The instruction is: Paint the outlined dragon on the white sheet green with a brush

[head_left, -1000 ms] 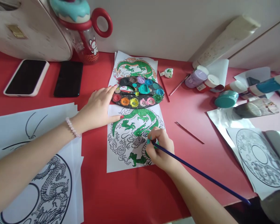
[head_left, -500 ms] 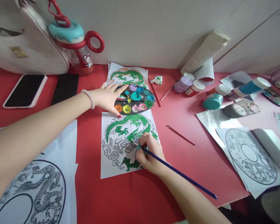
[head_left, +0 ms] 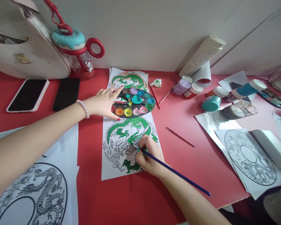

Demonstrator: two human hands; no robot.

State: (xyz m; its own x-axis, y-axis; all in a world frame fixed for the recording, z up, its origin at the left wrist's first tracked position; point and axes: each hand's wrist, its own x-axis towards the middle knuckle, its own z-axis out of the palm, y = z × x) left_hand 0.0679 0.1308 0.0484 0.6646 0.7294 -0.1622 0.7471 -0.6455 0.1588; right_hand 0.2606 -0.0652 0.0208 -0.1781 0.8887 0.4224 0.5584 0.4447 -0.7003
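My left hand (head_left: pixel 103 103) lies with fingers spread over the left end of the black paint palette (head_left: pixel 144 104), thumb along its near edge and forefinger at its far edge. The palette's wells hold several colours. In my right hand (head_left: pixel 151 154) is a paintbrush (head_left: pixel 175 172) with a dark blue handle, its pale tip on the dragon drawing (head_left: pixel 117 131). Green paint covers much of the dragon's body; parts around the head and flames are uncoloured. My right hand hides the sheet's right side. Behind the palette shows a painted green dragon picture (head_left: pixel 131 79).
Two thin brushes (head_left: pixel 180 136) (head_left: pixel 154 95) lie right of the sheets. Paint jars (head_left: pixel 182 86) stand at the back right. Phones (head_left: pixel 28 95), a donut-lidded bottle (head_left: pixel 71 47) and a white bag (head_left: pixel 30 53) stand left. Printed circular drawings (head_left: pixel 49 187) (head_left: pixel 250 159) lie at both sides.
My left hand has slid slightly left on the palette, uncovering more wells. The brush's handle end has swung a little left and up, its tip staying near the dragon's head. The view has shifted slightly.
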